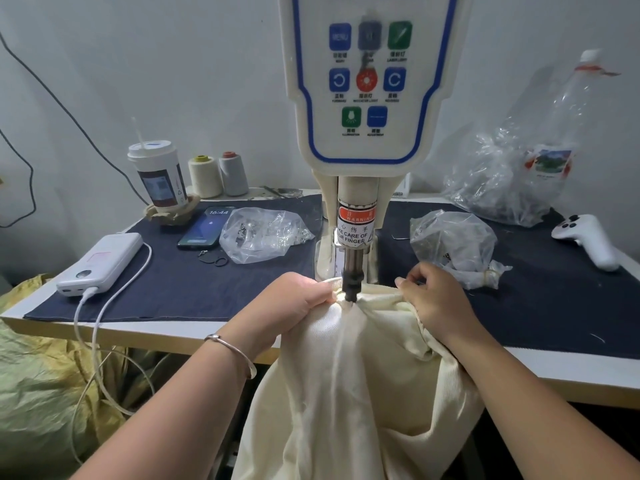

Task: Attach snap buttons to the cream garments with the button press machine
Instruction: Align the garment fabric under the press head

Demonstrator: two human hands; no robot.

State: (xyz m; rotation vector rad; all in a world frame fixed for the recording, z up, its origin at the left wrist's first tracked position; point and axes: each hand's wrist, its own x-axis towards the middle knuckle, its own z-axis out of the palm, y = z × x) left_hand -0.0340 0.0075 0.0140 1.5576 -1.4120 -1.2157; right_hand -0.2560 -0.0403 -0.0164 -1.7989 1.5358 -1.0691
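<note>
A cream garment (349, 382) hangs from the table edge, its top edge bunched under the dark punch (350, 284) of the button press machine (367, 98). The punch tip touches the fabric. My left hand (294, 303) grips the cloth just left of the punch, fingers curled round a fold. My right hand (433, 299) pinches the garment's edge just right of the punch. A clear bag of metal snap parts (259, 237) lies left of the machine, and another clear bag (453, 244) lies to its right.
A dark cloth (173, 289) covers the table. A white power bank (100, 265) with cable, a phone (206, 226), a cup with a straw (159, 178) and two thread cones (218, 174) are at left. A white controller (588, 240) and a crumpled plastic bottle (540, 161) are at right.
</note>
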